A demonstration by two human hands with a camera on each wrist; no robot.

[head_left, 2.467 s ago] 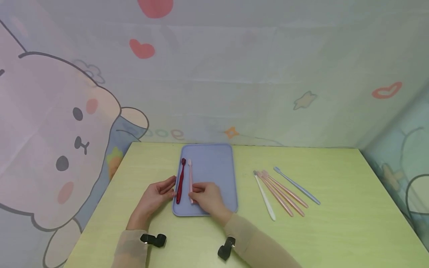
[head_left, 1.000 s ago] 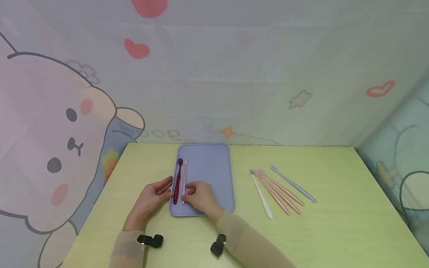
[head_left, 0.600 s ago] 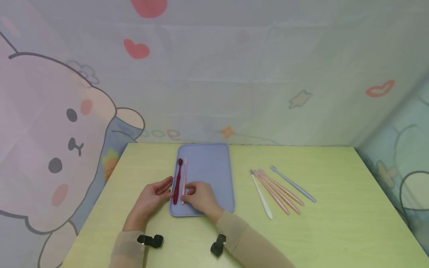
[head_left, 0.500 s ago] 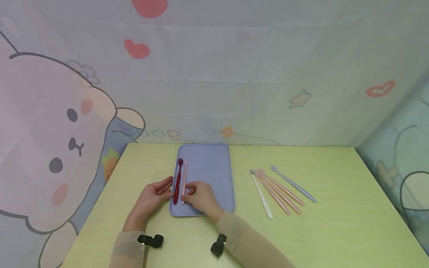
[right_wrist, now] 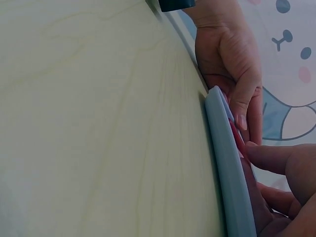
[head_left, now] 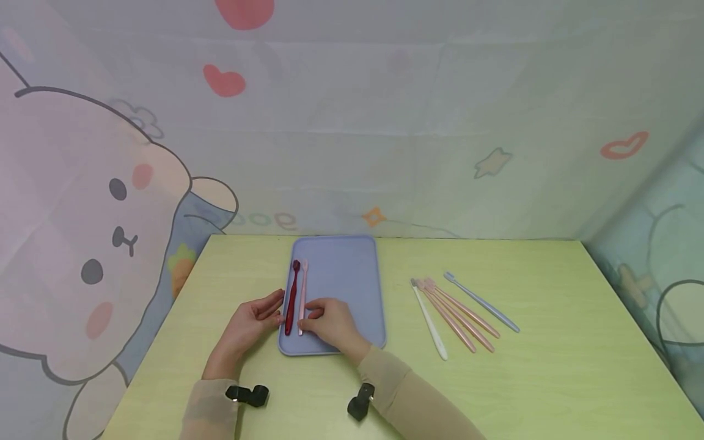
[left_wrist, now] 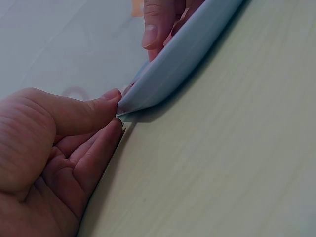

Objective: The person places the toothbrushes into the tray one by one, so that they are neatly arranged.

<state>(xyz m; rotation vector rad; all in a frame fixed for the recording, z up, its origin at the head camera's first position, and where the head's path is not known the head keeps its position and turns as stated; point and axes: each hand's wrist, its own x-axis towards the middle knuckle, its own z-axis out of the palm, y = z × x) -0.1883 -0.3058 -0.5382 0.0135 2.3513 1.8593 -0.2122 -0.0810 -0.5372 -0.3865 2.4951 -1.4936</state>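
Note:
Two toothbrushes lie side by side in the blue-lilac tray [head_left: 343, 269], heads toward the back: a dark red toothbrush [head_left: 292, 299] by the left rim and a pale pink toothbrush [head_left: 303, 290] just right of it. My right hand [head_left: 335, 322] pinches the pink toothbrush near its handle end, thumb and fingertips low over the tray. My left hand [head_left: 247, 327] holds the tray's left rim; in the left wrist view its thumb lies on the rim, with the other fingers outside and below. The right wrist view shows part of the red handle [right_wrist: 235, 136] between the hands.
Right of the tray, on the yellow-green table [head_left: 550, 379], lie a white toothbrush [head_left: 430, 321], several pink toothbrushes [head_left: 462, 318] fanned out with heads together, and a blue toothbrush [head_left: 484, 302]. A printed cloth backdrop [head_left: 352, 153] stands behind the table.
The right hand has shifted the pink toothbrush's handle end left, so it now lies closer to the red one and more nearly parallel. The left hand stays at the rim. The head view has shifted slightly.

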